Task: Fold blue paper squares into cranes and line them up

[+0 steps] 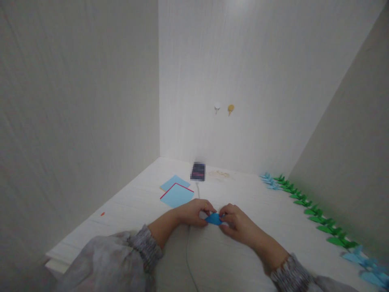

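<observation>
Both hands pinching blue folded paper [213, 219].
L hand [194, 212] grips at 9 o'clock, R hand [235, 223] at 3; paper sheets [177, 193] at 11.

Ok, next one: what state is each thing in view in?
small blue folded paper piece: partly folded, pinched between both hands.
left hand: fingers shut on the paper's left end.
right hand: fingers shut on its right end.
light-blue square paper sheets: flat, unfolded, lying on the white table.
dark phone: standing upright, white cable running to it.
green and blue folded paper figures: finished, lined along the table's right edge.
</observation>
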`<act>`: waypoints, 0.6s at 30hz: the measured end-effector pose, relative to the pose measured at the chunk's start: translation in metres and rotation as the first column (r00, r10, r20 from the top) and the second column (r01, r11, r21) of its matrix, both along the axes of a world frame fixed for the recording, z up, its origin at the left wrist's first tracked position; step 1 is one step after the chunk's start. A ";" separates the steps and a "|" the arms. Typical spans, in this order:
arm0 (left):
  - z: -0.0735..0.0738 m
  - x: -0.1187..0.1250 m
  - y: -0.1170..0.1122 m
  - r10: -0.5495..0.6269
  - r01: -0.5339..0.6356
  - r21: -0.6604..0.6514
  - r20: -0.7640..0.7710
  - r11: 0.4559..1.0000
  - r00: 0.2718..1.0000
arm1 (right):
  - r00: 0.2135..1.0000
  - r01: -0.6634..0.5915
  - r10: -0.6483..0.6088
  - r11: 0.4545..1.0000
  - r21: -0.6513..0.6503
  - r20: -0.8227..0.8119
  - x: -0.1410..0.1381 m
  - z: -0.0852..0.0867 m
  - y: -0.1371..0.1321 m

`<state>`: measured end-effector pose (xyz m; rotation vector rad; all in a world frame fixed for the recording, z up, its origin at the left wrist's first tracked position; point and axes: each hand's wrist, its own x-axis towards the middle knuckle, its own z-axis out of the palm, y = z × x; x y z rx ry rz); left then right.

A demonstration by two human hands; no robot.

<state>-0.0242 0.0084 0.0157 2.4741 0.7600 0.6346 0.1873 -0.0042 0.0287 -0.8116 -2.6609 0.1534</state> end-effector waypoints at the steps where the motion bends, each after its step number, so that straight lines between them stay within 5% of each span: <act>1: 0.000 0.000 0.001 -0.005 0.005 -0.011 0.017 1.000 1.000 | 1.000 0.005 -0.006 1.000 -0.017 -0.011 -0.001 0.000 0.000; 12: -0.010 0.003 0.006 0.020 0.057 -0.286 0.259 0.956 0.966 | 0.992 0.124 -0.125 0.992 0.016 0.020 -0.011 -0.011 0.000; 18: -0.009 0.006 0.006 0.137 -0.029 -0.273 0.383 0.961 0.913 | 0.992 0.120 -0.121 0.992 0.037 0.027 -0.011 -0.009 -0.003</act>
